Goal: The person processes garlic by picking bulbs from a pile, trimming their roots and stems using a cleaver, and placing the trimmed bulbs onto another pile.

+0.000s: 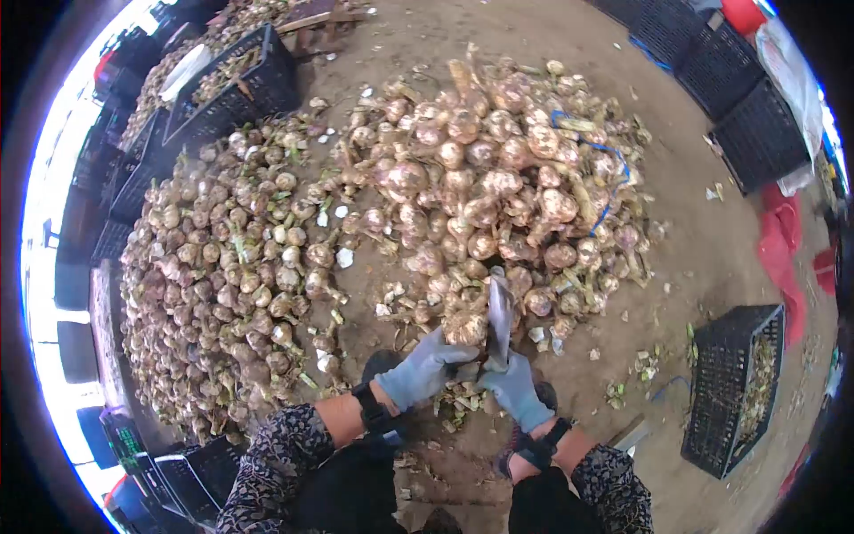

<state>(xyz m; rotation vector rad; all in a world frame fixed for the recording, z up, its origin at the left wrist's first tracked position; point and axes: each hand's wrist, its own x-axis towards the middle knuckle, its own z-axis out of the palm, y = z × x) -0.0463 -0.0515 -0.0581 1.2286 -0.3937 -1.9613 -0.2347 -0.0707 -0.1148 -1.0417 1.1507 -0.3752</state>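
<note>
Left hand [422,368] holds one bulb [465,329] at its fingers; right hand [517,390] grips one tool [500,316] beside the bulb; two heaps [503,182], beyond and left.

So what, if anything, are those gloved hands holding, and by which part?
The left hand holds a garlic bulb by its near side; the right hand holds a long grey tool by its near end.

Before me, on the ground [685,240]: garlic heap [489,169] | to my left: second heap [213,267] | beyond that: crate [274,82] | to my right: another crate [712,400], cloth [781,254] behind | in my left hand [418,369]: bulb [466,328]
</note>
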